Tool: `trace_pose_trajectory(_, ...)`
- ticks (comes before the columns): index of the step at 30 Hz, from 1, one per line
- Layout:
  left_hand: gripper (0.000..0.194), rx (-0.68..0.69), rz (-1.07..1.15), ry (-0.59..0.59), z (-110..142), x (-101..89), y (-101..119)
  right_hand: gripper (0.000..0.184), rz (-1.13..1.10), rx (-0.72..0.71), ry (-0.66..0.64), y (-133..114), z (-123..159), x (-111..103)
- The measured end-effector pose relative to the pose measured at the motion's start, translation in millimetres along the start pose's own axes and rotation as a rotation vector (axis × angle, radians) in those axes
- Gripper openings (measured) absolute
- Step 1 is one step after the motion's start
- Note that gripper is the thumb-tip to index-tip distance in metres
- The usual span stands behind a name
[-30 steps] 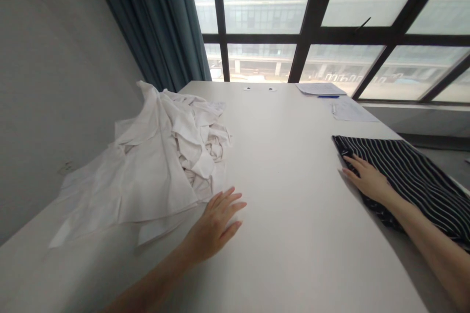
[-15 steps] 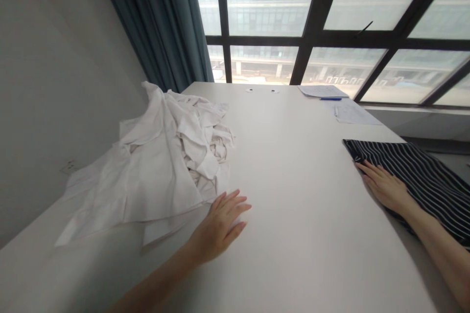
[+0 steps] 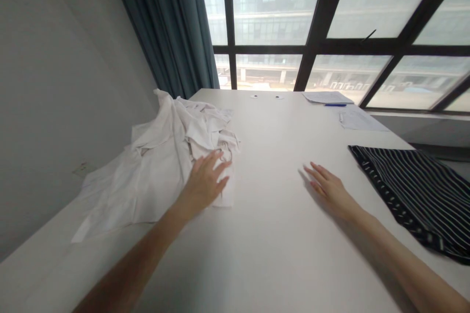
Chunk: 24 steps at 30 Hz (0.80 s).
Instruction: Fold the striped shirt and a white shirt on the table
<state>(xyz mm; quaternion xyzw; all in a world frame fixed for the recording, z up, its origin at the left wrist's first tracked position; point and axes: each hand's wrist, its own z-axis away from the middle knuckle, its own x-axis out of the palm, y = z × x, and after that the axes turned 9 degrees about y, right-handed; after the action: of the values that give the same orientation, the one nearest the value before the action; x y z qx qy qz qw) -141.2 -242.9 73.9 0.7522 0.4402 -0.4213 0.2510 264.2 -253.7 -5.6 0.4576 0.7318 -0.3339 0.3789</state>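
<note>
White table (image 3: 271, 254), left hand (image 3: 205, 181) spread over cloth (image 3: 156, 181), right hand (image 3: 330, 190) outstretched

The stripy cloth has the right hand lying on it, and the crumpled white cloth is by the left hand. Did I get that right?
Not quite: the right hand is not on the stripy cloth. The head view shows it over the white table, apart from that cloth. The crumpled white cloth is by the left hand.
</note>
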Motion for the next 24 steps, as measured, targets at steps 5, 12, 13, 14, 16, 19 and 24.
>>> trace_pose_trajectory(5, 0.055, -0.539, -0.278, 0.043, -35.1, 4.5, -73.4, 0.044, -0.044, -0.065, -0.061, -37.7, -3.1, 9.4)
trace_pose_trajectory(12, 0.044, -0.729, -0.332, -0.117, -17.6, 14.3, -112.2, 0.041, -0.09, -0.034, -0.005, -31.3, 0.2, 10.1)
trace_pose_trajectory(13, 0.042, -0.707, -0.335, -0.119, -15.9, 14.9, -114.7, 0.04, -0.088, -0.036, -0.006, -31.6, 0.0, 10.2)
trace_pose_trajectory(14, 0.041, -0.689, -0.333, -0.114, -15.2, 15.1, -116.8, 0.04, -0.087, -0.036, -0.004, -32.1, -0.2, 10.2)
trace_pose_trajectory(16, 0.04, -0.667, -0.306, -0.07, -17.4, 14.1, -119.7, 0.04, -0.088, -0.035, 0.0, -33.7, -0.7, 9.8)
trace_pose_trajectory(19, 0.035, -0.635, -0.185, 0.07, -27.8, 7.7, -119.2, 0.04, -0.088, -0.031, 0.005, -35.4, -1.2, 8.9)
trace_pose_trajectory(24, 0.023, -0.514, 0.182, 0.307, -47.6, -14.8, -89.1, 0.04, -0.092, -0.029, 0.004, -36.0, -2.1, 7.4)
